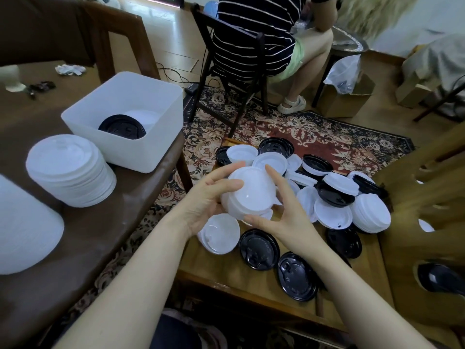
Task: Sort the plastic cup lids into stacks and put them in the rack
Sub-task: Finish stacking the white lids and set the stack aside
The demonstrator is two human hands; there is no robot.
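While both hands' grip clasps the white lid stack [247, 193], axis tilted, flat face toward camera

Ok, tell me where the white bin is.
The white bin sits upper left on the brown table, behind the white lid stack.

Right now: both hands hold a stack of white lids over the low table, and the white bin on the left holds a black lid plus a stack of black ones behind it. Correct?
Not quite. The head view shows both the left hand and right hand on the white lid stack, and the white bin does hold a black lid, but the lids behind it are white, not black.
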